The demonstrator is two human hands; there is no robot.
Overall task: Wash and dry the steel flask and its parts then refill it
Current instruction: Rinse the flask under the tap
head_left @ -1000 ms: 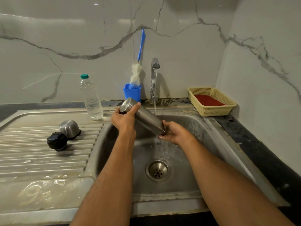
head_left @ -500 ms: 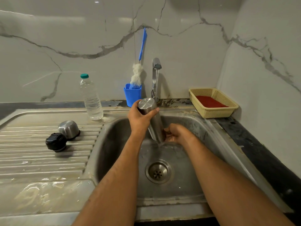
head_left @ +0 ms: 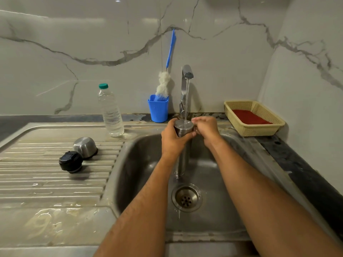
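The steel flask (head_left: 182, 156) stands upright over the sink (head_left: 141, 164) with its flat closed end up, directly under the running tap (head_left: 187, 72). Water lands on that end and drips from the lower end. My left hand (head_left: 171, 140) grips the flask near the top from the left. My right hand (head_left: 205, 128) curls against its upper right side. The steel cup lid (head_left: 85, 146) lies upside down on the drainboard (head_left: 46, 182), with the black stopper (head_left: 70, 161) just in front of it.
A clear plastic water bottle (head_left: 111, 112) with a green cap stands behind the drainboard. A blue cup (head_left: 158, 109) holding a bottle brush (head_left: 163, 86) is left of the tap. A yellow basket (head_left: 241, 125) with a red cloth sits at the right. The drain (head_left: 186, 197) is below the flask.
The flask swung from tilted to upright and rose under the stream. My right hand left the lower mouth end and moved up beside the top.
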